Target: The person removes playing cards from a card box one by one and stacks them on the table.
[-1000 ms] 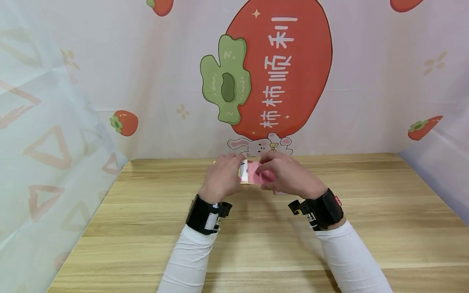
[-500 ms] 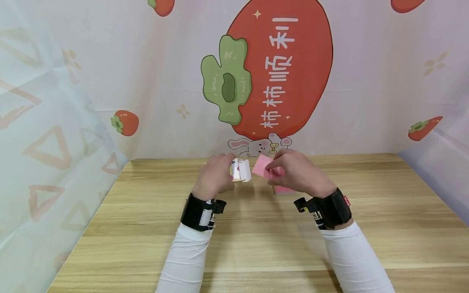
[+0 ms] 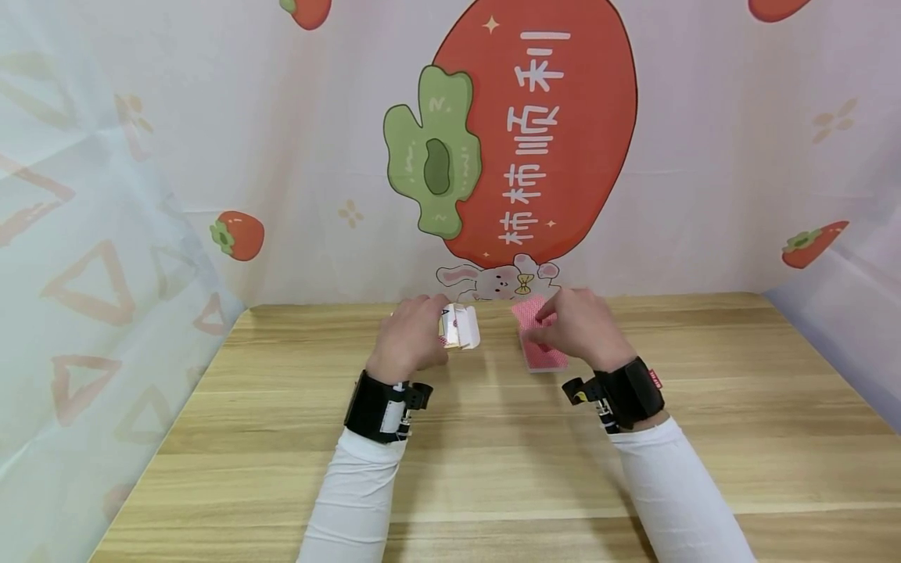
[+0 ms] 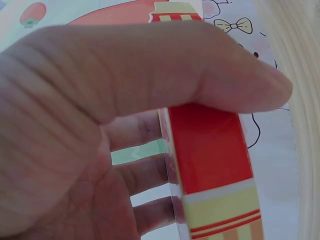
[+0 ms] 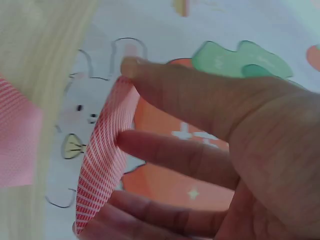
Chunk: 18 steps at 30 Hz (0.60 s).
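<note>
My left hand grips a playing card box whose white end flap stands open toward the right. In the left wrist view the thumb lies across the red and yellow side of this card box, with the fingers behind it. To the right, my right hand pinches a playing card with a red patterned back, bowed between thumb and fingers. Whether it is one card or a few, I cannot tell. Under that hand a stack of playing cards lies face down on the table, partly hidden.
The wooden table stretches forward to a printed cloth backdrop with a big persimmon drawing. The table's far edge lies just beyond both hands. Another cloth hangs along the left side.
The right hand has drawn the card away from the box mouth and carried it right, over the stack. The left hand has shifted slightly left with the box, leaving its flap in sight.
</note>
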Each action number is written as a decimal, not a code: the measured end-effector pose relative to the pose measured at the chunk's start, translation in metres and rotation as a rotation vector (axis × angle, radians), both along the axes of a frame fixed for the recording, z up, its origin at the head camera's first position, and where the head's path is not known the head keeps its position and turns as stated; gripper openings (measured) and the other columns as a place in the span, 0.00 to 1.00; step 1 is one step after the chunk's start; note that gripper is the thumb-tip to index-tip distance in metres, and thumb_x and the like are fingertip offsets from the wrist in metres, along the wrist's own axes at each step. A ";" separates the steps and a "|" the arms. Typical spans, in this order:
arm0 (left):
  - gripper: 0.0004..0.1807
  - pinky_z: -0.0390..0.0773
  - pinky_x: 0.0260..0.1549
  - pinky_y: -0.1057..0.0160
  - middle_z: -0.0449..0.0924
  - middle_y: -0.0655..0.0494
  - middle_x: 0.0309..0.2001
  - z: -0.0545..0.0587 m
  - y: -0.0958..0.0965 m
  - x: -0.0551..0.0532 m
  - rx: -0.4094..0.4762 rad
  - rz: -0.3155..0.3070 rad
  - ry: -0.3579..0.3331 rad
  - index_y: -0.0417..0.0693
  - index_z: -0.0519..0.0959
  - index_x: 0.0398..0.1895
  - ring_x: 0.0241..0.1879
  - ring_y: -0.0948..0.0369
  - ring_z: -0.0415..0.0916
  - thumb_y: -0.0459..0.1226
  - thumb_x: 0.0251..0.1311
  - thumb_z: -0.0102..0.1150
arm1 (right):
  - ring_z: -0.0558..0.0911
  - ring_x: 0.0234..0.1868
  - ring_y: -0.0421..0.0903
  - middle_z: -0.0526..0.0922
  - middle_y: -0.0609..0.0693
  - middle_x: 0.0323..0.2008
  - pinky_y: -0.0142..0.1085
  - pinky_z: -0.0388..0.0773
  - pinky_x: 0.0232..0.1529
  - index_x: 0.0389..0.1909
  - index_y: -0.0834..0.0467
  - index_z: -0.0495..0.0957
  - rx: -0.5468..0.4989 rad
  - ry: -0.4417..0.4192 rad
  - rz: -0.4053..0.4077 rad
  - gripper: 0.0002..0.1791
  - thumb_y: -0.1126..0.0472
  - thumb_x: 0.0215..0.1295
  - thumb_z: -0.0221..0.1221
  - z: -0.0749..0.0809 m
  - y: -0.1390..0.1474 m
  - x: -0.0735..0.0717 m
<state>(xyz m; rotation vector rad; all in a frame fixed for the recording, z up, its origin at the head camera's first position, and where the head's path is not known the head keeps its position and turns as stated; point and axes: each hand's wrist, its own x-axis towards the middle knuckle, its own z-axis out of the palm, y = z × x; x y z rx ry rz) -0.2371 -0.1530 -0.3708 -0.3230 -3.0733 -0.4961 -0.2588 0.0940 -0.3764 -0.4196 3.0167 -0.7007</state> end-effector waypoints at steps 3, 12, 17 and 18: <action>0.37 0.78 0.33 0.47 0.79 0.48 0.46 0.001 0.000 0.001 -0.001 -0.001 -0.005 0.46 0.76 0.62 0.46 0.48 0.74 0.29 0.40 0.74 | 0.82 0.35 0.53 0.84 0.46 0.21 0.44 0.79 0.35 0.41 0.63 0.88 -0.016 -0.042 -0.066 0.20 0.50 0.57 0.73 -0.009 -0.001 -0.004; 0.38 0.78 0.36 0.48 0.79 0.48 0.49 0.003 0.001 0.002 -0.004 0.000 -0.028 0.45 0.76 0.63 0.47 0.49 0.74 0.30 0.42 0.75 | 0.79 0.31 0.52 0.85 0.53 0.28 0.39 0.74 0.28 0.35 0.62 0.89 0.011 -0.083 -0.167 0.19 0.49 0.55 0.74 -0.030 -0.005 -0.015; 0.38 0.78 0.37 0.48 0.79 0.47 0.49 0.002 0.001 0.000 -0.012 -0.007 -0.025 0.45 0.76 0.64 0.48 0.48 0.74 0.30 0.42 0.74 | 0.79 0.32 0.53 0.85 0.54 0.29 0.39 0.74 0.29 0.36 0.63 0.88 0.041 -0.103 -0.188 0.21 0.48 0.55 0.74 -0.036 -0.007 -0.019; 0.38 0.78 0.37 0.48 0.79 0.47 0.49 0.002 0.001 0.000 -0.013 -0.008 -0.025 0.45 0.76 0.64 0.48 0.48 0.74 0.30 0.42 0.74 | 0.79 0.32 0.53 0.85 0.54 0.28 0.39 0.73 0.29 0.36 0.63 0.88 0.044 -0.103 -0.193 0.21 0.48 0.55 0.74 -0.037 -0.007 -0.019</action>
